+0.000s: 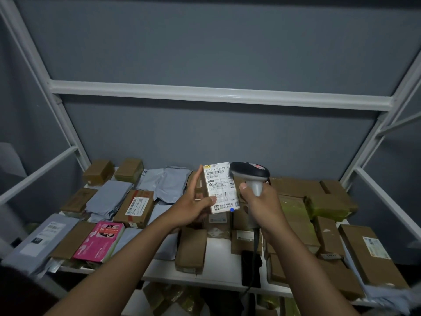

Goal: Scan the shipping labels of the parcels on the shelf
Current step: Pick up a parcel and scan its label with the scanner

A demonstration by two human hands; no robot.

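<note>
My left hand [193,206] holds a small parcel [220,187] upright above the shelf, thumb on its front and fingers behind. Its white shipping label faces me. My right hand [262,201] grips the grey handle of a barcode scanner [249,173], whose dark head sits just right of the parcel's top edge. The scanner's cable hangs down toward the shelf front. Below both hands, the white shelf [218,267] carries several brown cardboard parcels and grey mailer bags.
A pink box [99,241] lies at the front left, beside a labelled brown box [136,207]. Grey mailers [109,198] cover the left side, brown boxes [319,201] the right. White shelf posts and a crossbar [218,94] frame the bay. A lower shelf holds more parcels.
</note>
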